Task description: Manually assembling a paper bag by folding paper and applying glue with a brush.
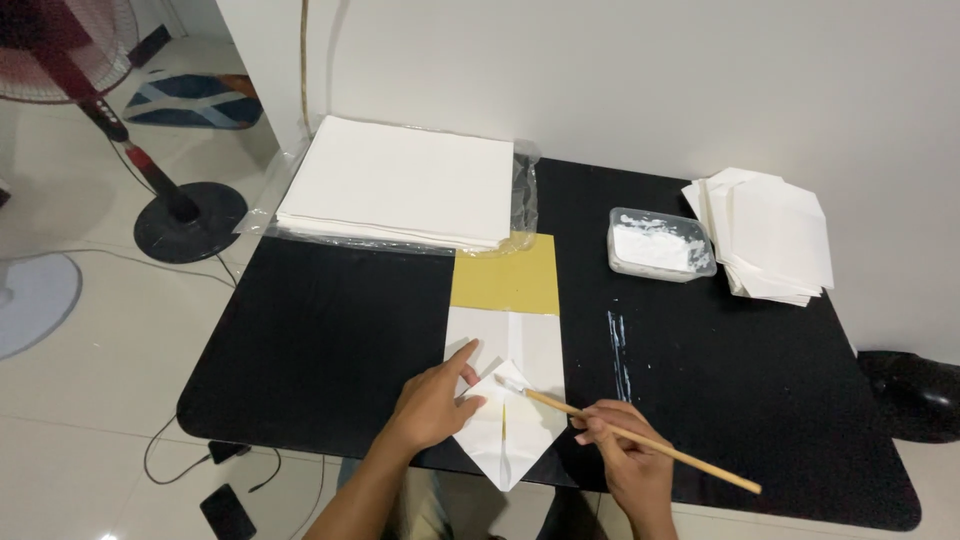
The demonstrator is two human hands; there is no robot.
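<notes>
— What are the hands doing?

— The left hand [432,403] lies flat with fingers spread, pressing the folded white paper sheet [508,400] onto the black table [320,340]; it grips nothing. The right hand [625,455] has its fingers curled shut around a thin wooden-handled brush [630,436], whose bristle tip rests on the paper's folded flap.

— Where is that paper?

— At the near edge of the table, in the middle, its point hanging just over the edge (its far end overlaps a yellow card [505,278]).

— And around it?

— A stack of large white sheets [400,185] in clear plastic lies far left. A clear plastic tub of white paste [658,245] sits far right, just beside a pile of folded white papers [770,235].
</notes>
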